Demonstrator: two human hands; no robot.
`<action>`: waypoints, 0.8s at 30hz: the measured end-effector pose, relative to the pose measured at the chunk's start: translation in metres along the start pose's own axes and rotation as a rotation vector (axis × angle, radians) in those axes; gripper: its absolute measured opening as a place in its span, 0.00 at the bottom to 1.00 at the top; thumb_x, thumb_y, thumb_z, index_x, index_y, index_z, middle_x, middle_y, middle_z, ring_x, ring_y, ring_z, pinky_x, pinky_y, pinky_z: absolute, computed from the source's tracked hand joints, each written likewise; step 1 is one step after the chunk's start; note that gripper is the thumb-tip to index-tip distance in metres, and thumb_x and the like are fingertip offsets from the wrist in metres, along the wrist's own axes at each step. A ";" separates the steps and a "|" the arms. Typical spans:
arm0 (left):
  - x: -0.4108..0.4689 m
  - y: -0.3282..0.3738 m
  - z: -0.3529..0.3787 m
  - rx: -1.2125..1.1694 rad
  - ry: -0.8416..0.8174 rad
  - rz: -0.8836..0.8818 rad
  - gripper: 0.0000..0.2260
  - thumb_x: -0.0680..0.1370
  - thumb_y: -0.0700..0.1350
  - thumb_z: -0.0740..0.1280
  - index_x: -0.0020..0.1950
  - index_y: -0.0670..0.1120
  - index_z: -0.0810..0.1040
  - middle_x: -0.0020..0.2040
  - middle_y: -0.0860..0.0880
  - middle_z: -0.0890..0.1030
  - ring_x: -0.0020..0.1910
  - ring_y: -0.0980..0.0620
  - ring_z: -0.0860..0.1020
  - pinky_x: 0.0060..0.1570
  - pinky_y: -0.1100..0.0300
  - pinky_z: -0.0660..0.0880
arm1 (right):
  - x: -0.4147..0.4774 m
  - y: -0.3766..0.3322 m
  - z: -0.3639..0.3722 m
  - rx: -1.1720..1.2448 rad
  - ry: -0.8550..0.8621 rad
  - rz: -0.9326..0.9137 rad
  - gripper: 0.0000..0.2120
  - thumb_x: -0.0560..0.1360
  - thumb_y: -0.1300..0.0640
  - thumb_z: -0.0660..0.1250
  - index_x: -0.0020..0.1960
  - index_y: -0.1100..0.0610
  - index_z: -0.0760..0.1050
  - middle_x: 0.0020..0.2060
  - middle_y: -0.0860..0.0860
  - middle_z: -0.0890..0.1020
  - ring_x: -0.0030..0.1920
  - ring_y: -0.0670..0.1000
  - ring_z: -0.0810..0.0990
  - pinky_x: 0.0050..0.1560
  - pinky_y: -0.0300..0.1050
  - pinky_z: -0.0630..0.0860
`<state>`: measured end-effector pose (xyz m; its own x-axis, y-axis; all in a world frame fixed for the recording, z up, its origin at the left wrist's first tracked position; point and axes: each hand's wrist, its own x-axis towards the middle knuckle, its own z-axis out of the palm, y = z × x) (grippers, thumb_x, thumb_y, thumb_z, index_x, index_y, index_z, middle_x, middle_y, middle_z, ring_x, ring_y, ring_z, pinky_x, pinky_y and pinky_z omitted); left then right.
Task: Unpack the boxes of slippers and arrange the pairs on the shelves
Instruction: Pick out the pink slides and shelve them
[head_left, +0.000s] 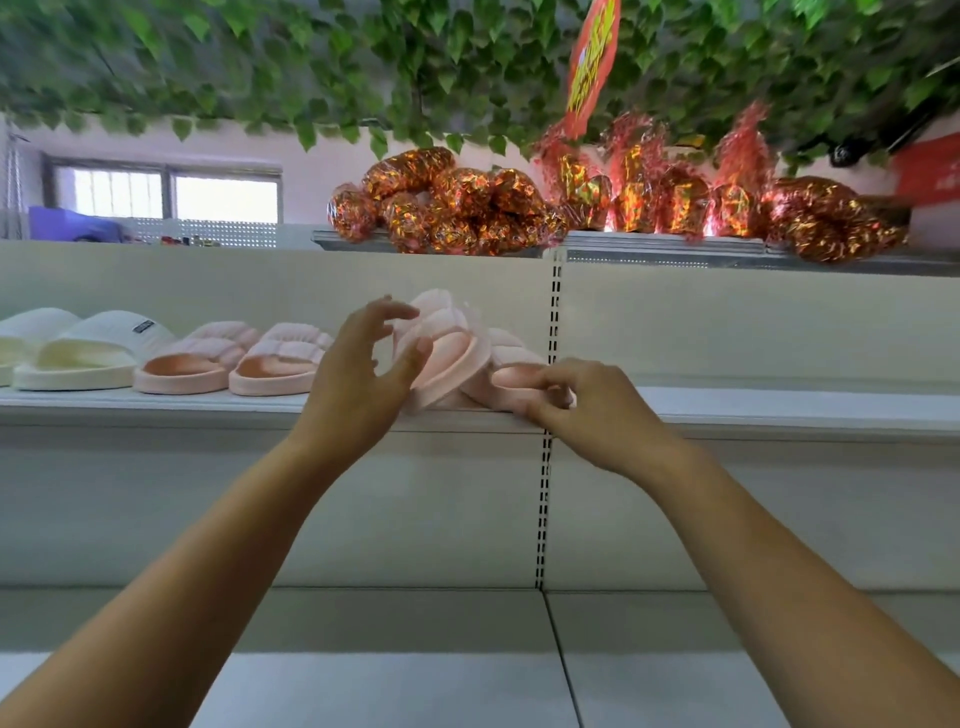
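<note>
Placing step: left hand (363, 374) spread beside the tilted pale-pink foam slipper (447, 353); right hand (587, 410) pinches its mate (511, 376) on the white metal shelf (156, 408); next, lay both flat.

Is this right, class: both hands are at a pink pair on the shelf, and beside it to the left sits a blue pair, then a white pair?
Not quite. The head view shows the pair next to the one at the hands is pink, not blue. The rest holds: the white pair sits further left on the shelf.
</note>
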<state>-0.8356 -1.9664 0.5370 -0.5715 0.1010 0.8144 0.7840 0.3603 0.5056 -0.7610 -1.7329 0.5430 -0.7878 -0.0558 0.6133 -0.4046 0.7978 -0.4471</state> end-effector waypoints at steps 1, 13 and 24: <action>-0.005 0.001 0.001 -0.038 -0.028 0.018 0.11 0.80 0.58 0.66 0.60 0.58 0.76 0.75 0.58 0.69 0.71 0.55 0.71 0.68 0.44 0.73 | -0.002 0.003 0.003 0.003 0.027 -0.023 0.11 0.75 0.47 0.74 0.57 0.43 0.83 0.44 0.33 0.79 0.46 0.35 0.77 0.44 0.22 0.67; -0.025 -0.011 -0.005 0.163 -0.092 0.307 0.10 0.73 0.50 0.74 0.45 0.55 0.74 0.75 0.48 0.72 0.73 0.46 0.71 0.66 0.56 0.68 | -0.002 0.021 0.020 0.105 0.253 -0.161 0.13 0.68 0.54 0.80 0.52 0.44 0.85 0.38 0.36 0.79 0.42 0.32 0.77 0.43 0.26 0.69; 0.003 -0.042 -0.037 0.376 -0.306 0.169 0.04 0.78 0.50 0.70 0.49 0.54 0.77 0.72 0.55 0.76 0.70 0.49 0.74 0.69 0.44 0.71 | 0.027 0.018 0.043 -0.079 0.188 -0.104 0.12 0.76 0.45 0.71 0.59 0.44 0.83 0.52 0.46 0.85 0.54 0.49 0.80 0.55 0.46 0.76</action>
<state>-0.8612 -2.0154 0.5287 -0.5337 0.4332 0.7263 0.7620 0.6188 0.1908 -0.8089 -1.7459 0.5236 -0.6405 -0.0328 0.7672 -0.4354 0.8385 -0.3277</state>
